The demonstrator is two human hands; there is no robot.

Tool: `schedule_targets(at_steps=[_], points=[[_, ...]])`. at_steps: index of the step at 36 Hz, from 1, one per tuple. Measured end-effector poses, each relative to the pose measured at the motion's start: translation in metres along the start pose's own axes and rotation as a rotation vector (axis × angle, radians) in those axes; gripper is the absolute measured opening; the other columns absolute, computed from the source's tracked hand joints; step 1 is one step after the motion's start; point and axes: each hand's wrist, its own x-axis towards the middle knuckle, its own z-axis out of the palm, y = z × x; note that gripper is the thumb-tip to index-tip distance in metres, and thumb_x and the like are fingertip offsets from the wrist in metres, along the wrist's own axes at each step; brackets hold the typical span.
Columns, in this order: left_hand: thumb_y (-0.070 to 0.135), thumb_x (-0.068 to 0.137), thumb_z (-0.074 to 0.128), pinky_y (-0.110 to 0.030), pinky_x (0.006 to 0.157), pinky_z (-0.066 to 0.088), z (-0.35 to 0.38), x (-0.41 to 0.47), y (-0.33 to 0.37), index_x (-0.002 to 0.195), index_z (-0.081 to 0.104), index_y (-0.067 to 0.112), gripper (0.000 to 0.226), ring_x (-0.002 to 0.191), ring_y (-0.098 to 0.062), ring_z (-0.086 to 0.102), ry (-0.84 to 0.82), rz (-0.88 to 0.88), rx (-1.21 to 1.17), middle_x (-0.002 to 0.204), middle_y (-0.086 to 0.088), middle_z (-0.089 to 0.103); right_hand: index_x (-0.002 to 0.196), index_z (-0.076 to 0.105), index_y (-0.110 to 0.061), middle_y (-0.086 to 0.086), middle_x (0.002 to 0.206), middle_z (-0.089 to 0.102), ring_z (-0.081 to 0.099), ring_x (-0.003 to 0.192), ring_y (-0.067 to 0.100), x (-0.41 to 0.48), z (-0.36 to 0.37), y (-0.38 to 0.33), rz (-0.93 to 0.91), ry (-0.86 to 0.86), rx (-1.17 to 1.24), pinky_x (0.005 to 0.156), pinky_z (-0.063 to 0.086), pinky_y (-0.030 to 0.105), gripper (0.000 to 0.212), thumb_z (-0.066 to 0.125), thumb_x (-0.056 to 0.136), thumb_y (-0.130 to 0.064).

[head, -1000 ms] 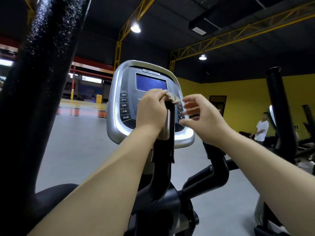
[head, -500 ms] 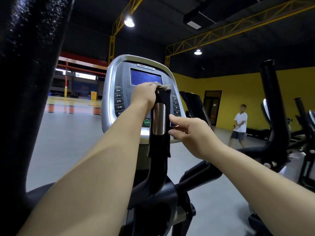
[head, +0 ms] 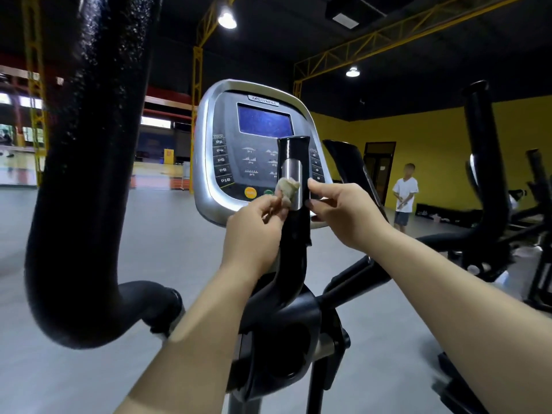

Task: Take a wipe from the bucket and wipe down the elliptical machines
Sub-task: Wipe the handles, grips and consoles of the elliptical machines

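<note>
While my left hand (head: 254,225) pinched the crumpled beige wipe (head: 287,188) between thumb and curled fingers, the wad lay pressed against the left edge of the metal sensor plate (head: 292,174) on the upright handle (head: 291,234) of the elliptical. My right hand (head: 343,213) held that same handle from the other side, its thumb tip on the right edge level with the wipe and its fingers curled in just below. The handle rose up the middle of my view and stood in front of the console (head: 227,121), covering part of the button panel and the lower right corner of the blue screen (head: 264,121). An orange button (head: 250,192) showed just left of the wipe. Close on my left a thick black swing arm (head: 86,174), flecked with bright specks, blocked much of that side of the hall. To the right a second machine (head: 484,174) raised its own black arm before the yellow wall (head: 433,138). Well behind, between the two machines, a person in a white shirt (head: 404,189) stood on the grey floor (head: 149,249) near a dark doorway (head: 379,162). Yellow trusses (head: 388,34) and a lit lamp (head: 227,19) hung under the dark ceiling.
</note>
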Motion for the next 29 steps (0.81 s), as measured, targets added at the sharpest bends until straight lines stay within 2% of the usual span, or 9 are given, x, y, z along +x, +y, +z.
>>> schedule_targets(at_steps=[2, 4, 8, 12, 14, 18, 22, 26, 29], points=[[0.023, 0.091, 0.061, -0.034, 0.084, 0.053, -0.003, -0.014, -0.004, 0.097, 0.072, 0.020, 0.012, 0.086, -0.011, 0.067, -0.009, -0.008, 0.018, 0.087, 0.006, 0.074, 0.105, 0.059, -0.028, 0.010, 0.090, 0.062, 0.059, 0.083, 0.033, 0.000, 0.002, 0.003, -0.007, -0.001, 0.022, 0.085, 0.050, 0.056, 0.021, 0.062, 0.088, -0.017], [0.022, 0.091, 0.061, -0.035, 0.084, 0.053, -0.005, -0.025, -0.008, 0.097, 0.072, 0.021, 0.012, 0.088, -0.011, 0.067, -0.018, -0.006, 0.020, 0.089, 0.005, 0.074, 0.107, 0.061, -0.028, 0.005, 0.092, 0.059, 0.061, 0.091, 0.039, 0.000, 0.005, 0.008, -0.009, -0.003, 0.041, 0.087, 0.051, 0.053, 0.023, 0.063, 0.088, -0.016], [0.025, 0.094, 0.058, -0.037, 0.080, 0.052, -0.008, -0.037, -0.003, 0.096, 0.073, 0.017, 0.017, 0.087, -0.017, 0.065, -0.038, 0.099, 0.085, 0.090, 0.000, 0.074, 0.126, 0.060, -0.015, -0.001, 0.111, 0.063, 0.064, 0.097, 0.021, -0.006, 0.007, 0.006, -0.001, 0.025, 0.105, 0.095, 0.051, 0.040, 0.039, 0.064, 0.088, -0.008], [0.015, 0.091, 0.061, -0.002, 0.076, 0.038, -0.008, -0.040, -0.001, 0.104, 0.074, 0.014, 0.018, 0.097, -0.006, 0.058, -0.015, 0.278, 0.166, 0.101, 0.001, 0.074, 0.124, 0.061, -0.013, -0.003, 0.095, 0.065, 0.064, 0.072, -0.006, -0.018, 0.001, 0.007, -0.031, -0.002, 0.088, 0.084, 0.053, 0.018, 0.035, 0.061, 0.090, -0.004], [0.012, 0.090, 0.060, 0.002, 0.075, 0.034, -0.005, -0.038, -0.003, 0.102, 0.073, 0.011, 0.019, 0.096, -0.008, 0.058, 0.006, 0.333, 0.187, 0.099, 0.002, 0.072, 0.121, 0.062, -0.012, 0.006, 0.093, 0.069, 0.066, 0.074, -0.003, -0.023, 0.000, 0.011, -0.028, -0.003, 0.098, 0.082, 0.056, 0.023, 0.033, 0.056, 0.092, 0.002], [0.001, 0.084, 0.060, 0.000, 0.083, 0.038, 0.001, -0.029, 0.000, 0.095, 0.074, 0.004, 0.018, 0.093, -0.004, 0.061, 0.093, 0.375, 0.159, 0.100, 0.004, 0.067, 0.107, 0.067, -0.019, 0.005, 0.091, 0.072, 0.068, 0.085, 0.017, -0.033, 0.001, 0.010, -0.025, 0.012, 0.164, 0.084, 0.056, 0.040, 0.032, 0.055, 0.089, 0.005], [0.000, 0.075, 0.068, -0.020, 0.081, 0.051, 0.001, -0.020, 0.005, 0.087, 0.078, 0.009, 0.018, 0.084, -0.005, 0.064, 0.163, 0.355, 0.099, 0.085, 0.004, 0.074, 0.107, 0.065, -0.025, -0.008, 0.098, 0.069, 0.066, 0.086, 0.004, -0.045, -0.001, 0.003, -0.119, 0.007, 0.194, 0.085, 0.055, 0.029, 0.030, 0.063, 0.088, -0.003], [0.002, 0.080, 0.069, -0.017, 0.078, 0.052, 0.001, -0.020, 0.013, 0.090, 0.077, 0.013, 0.016, 0.081, -0.003, 0.066, 0.126, 0.337, 0.052, 0.086, 0.006, 0.074, 0.118, 0.063, -0.024, -0.006, 0.115, 0.064, 0.064, 0.097, 0.003, -0.053, -0.003, -0.001, -0.247, -0.026, 0.148, 0.089, 0.051, 0.019, 0.041, 0.065, 0.085, 0.001], [0.005, 0.084, 0.058, -0.011, 0.083, 0.047, 0.002, -0.020, 0.019, 0.096, 0.076, 0.009, 0.022, 0.091, -0.006, 0.063, 0.121, 0.403, 0.091, 0.098, 0.001, 0.072, 0.122, 0.062, -0.015, -0.003, 0.115, 0.060, 0.064, 0.097, 0.006, -0.053, 0.001, -0.001, -0.334, 0.017, 0.086, 0.088, 0.052, 0.019, 0.044, 0.069, 0.081, 0.001]])
